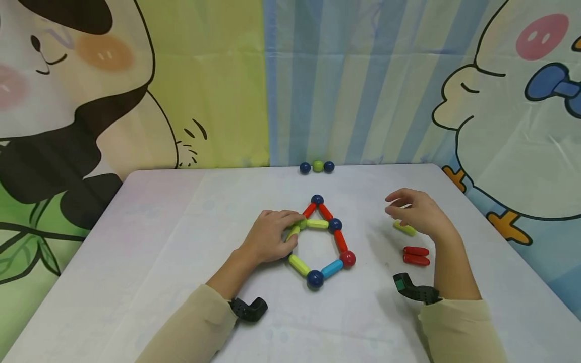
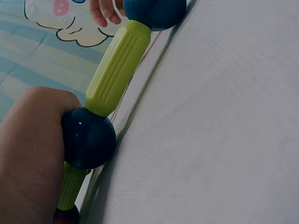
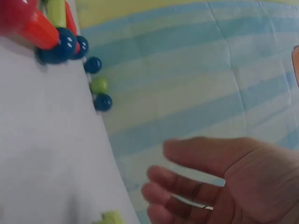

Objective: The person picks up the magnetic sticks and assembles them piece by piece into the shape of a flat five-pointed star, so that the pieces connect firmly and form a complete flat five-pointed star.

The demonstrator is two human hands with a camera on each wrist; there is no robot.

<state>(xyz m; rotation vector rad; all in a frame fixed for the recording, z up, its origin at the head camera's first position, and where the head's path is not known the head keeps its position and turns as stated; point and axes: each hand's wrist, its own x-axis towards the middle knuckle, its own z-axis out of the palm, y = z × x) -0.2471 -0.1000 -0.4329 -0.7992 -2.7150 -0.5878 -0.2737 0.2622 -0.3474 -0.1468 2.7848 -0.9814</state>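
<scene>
On the table lies a frame of coloured magnetic rods and balls, pentagon-like with a triangle at its far end. Its balls include a near blue ball (image 1: 315, 280), a red ball (image 1: 348, 258) and a far blue ball (image 1: 317, 199). My left hand (image 1: 271, 236) grips the frame's left side, fingers by the green ball (image 1: 301, 223); the thumb is against a blue ball (image 2: 89, 138) in the left wrist view. My right hand (image 1: 418, 212) hovers over a loose lime rod (image 1: 405, 229), fingers loosely bent, holding nothing.
Two loose red rods (image 1: 416, 255) lie side by side near the right forearm. Along the far table edge sit two blue balls (image 1: 305, 168) with a green ball (image 1: 317, 166) between them. A printed curtain (image 1: 354, 85) hangs behind the white table (image 1: 181, 242).
</scene>
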